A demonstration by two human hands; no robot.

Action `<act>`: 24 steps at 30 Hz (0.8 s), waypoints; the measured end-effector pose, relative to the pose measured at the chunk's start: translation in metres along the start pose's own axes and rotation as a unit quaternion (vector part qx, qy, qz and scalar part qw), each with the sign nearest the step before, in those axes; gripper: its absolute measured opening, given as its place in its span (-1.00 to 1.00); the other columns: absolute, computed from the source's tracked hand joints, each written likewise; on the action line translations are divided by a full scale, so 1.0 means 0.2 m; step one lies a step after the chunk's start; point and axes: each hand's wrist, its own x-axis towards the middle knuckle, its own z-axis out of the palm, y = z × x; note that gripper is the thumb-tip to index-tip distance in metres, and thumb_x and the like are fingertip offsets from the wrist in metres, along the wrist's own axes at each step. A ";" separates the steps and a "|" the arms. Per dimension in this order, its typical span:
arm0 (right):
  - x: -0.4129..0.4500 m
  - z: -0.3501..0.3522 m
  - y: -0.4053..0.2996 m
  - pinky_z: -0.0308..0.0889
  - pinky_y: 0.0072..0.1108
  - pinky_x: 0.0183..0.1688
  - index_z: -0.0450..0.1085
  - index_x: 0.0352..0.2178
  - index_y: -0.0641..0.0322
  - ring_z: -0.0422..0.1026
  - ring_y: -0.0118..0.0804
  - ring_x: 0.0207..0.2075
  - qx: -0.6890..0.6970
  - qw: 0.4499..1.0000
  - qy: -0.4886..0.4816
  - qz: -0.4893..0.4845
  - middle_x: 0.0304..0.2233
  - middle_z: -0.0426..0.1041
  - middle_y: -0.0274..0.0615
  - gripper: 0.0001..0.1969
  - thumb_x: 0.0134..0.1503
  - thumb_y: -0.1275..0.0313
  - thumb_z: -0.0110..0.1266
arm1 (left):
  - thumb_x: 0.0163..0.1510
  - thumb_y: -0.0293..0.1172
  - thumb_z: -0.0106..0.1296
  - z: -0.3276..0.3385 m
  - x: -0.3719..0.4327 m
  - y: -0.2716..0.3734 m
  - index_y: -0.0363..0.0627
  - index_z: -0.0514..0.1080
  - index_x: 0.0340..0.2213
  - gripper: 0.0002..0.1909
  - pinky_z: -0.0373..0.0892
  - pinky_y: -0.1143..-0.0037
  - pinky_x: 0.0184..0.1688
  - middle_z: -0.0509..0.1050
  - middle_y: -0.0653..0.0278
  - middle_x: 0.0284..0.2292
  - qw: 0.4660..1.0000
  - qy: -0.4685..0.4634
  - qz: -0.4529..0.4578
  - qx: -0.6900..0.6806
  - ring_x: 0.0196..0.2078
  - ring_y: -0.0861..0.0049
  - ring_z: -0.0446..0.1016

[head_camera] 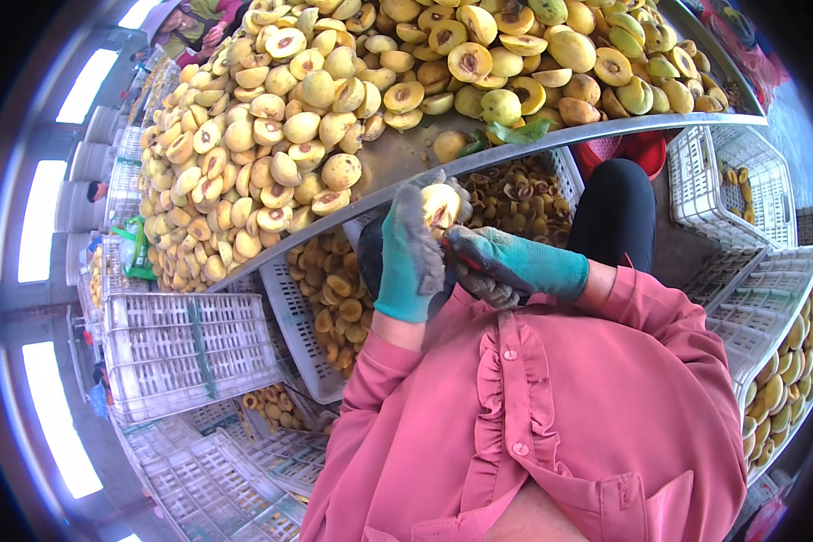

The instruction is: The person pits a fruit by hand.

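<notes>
My left hand, in a teal and grey work glove, is closed around a cut yellow stone fruit like a peach, its brownish centre facing me. My right hand, gloved alike, grips a small red-handled tool against the near side of the fruit. The tool's working end is mostly hidden. Both hands are over my lap, just below the metal rim of a sloping work table. On the table lies a large heap of halved and whole yellow fruit.
Beneath the rim stand a crate of fruit halves and a crate of brownish pieces. White plastic crates surround me, including one at right. A red basin sits by my knee. Another person is at far left.
</notes>
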 end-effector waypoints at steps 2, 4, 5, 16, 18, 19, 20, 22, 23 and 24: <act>-0.01 0.00 -0.01 0.02 -0.69 -0.70 0.26 -0.54 0.13 0.13 -0.62 -0.72 -0.009 0.999 -0.033 -0.010 -0.72 0.17 -0.48 -0.40 0.29 -0.17 -0.29 | 0.26 0.04 -0.13 -0.02 -0.01 0.01 -0.24 0.35 -0.02 -0.46 0.50 0.36 -0.14 0.49 0.06 -0.18 0.938 -0.055 -0.196 -0.282 -0.19 0.29 0.53; -0.01 0.00 0.01 0.01 -0.71 -0.70 0.27 -0.55 0.13 0.12 -0.62 -0.72 0.028 0.998 -0.047 -0.007 -0.72 0.16 -0.49 -0.41 0.29 -0.16 -0.29 | 0.26 0.05 -0.15 -0.03 0.01 0.00 -0.27 0.38 -0.08 -0.45 0.51 0.35 -0.16 0.51 0.04 -0.23 0.959 -0.032 -0.169 -0.223 -0.23 0.25 0.54; 0.00 0.01 0.03 0.01 -0.71 -0.70 0.27 -0.55 0.13 0.12 -0.62 -0.72 0.028 0.998 -0.048 -0.007 -0.72 0.16 -0.49 -0.41 0.29 -0.16 -0.29 | 0.26 0.06 -0.17 -0.03 0.02 -0.01 -0.30 0.41 -0.15 -0.44 0.51 0.34 -0.18 0.52 0.02 -0.28 0.976 -0.009 -0.141 -0.164 -0.27 0.22 0.55; -0.04 0.14 -0.01 -0.01 -0.74 -0.74 0.20 -0.56 0.10 0.09 -0.64 -0.78 0.030 0.997 -0.068 -0.013 -0.74 0.15 -0.49 -0.44 0.33 -0.11 -0.32 | 0.30 -0.03 -0.21 -0.06 0.07 0.07 -0.32 0.45 -0.24 -0.50 0.48 0.36 -0.13 0.53 0.02 -0.33 0.916 0.069 -0.174 -0.354 -0.30 0.27 0.52; -0.03 0.12 0.06 0.00 -0.74 -0.74 0.21 -0.55 0.12 0.08 -0.63 -0.79 0.111 0.991 -0.070 0.022 -0.75 0.13 -0.46 -0.41 0.31 -0.16 -0.30 | 0.29 -0.14 -0.13 -0.27 0.08 0.08 -0.35 0.45 -0.19 -0.58 0.47 0.49 -0.12 0.52 0.03 -0.25 0.958 0.057 -0.081 -0.271 -0.22 0.35 0.52; -0.02 0.08 0.12 0.00 -0.74 -0.75 0.22 -0.55 0.12 0.07 -0.62 -0.80 0.245 0.969 -0.043 0.012 -0.75 0.13 -0.45 -0.40 0.29 -0.18 -0.30 | 0.27 -0.21 -0.10 -0.36 0.05 0.08 -0.36 0.46 -0.17 -0.61 0.45 0.53 -0.11 0.53 0.06 -0.24 0.992 0.110 0.052 -0.026 -0.20 0.39 0.51; -0.01 0.06 0.16 0.01 -0.75 -0.75 0.22 -0.55 0.12 0.06 -0.62 -0.81 0.372 0.928 -0.021 0.001 -0.75 0.13 -0.44 -0.39 0.28 -0.20 -0.29 | 0.26 -0.27 -0.08 -0.45 0.02 0.12 -0.37 0.47 -0.16 -0.65 0.44 0.56 -0.11 0.53 0.10 -0.23 0.980 0.131 0.115 0.101 -0.20 0.43 0.51; 0.01 0.02 0.21 0.00 -0.76 -0.74 0.23 -0.52 0.11 0.06 -0.61 -0.80 0.412 0.910 -0.040 -0.006 -0.73 0.15 -0.43 -0.42 0.27 -0.18 -0.25 | 0.23 -0.39 -0.05 -0.56 0.00 0.20 -0.38 0.49 -0.16 -0.72 0.40 0.60 -0.10 0.53 0.20 -0.21 0.944 0.177 0.153 0.233 -0.20 0.52 0.49; 0.02 0.01 0.24 -0.02 -0.75 -0.76 0.22 -0.51 0.09 0.06 -0.62 -0.80 0.427 0.904 -0.040 0.005 -0.71 0.17 -0.43 -0.44 0.27 -0.18 -0.22 | 0.22 -0.40 -0.06 -0.54 0.02 0.20 -0.37 0.52 -0.21 -0.73 0.38 0.59 -0.09 0.50 0.26 -0.23 0.962 0.168 0.114 0.182 -0.19 0.56 0.47; 0.04 0.01 0.29 -0.04 -0.75 -0.77 0.22 -0.50 0.08 0.06 -0.62 -0.80 0.439 0.897 -0.045 0.019 -0.70 0.19 -0.44 -0.46 0.26 -0.18 -0.20 | 0.20 -0.39 -0.01 -0.57 0.06 0.19 -0.34 0.52 -0.20 -0.74 0.38 0.56 -0.07 0.48 0.30 -0.21 0.957 0.133 0.114 0.232 -0.19 0.59 0.46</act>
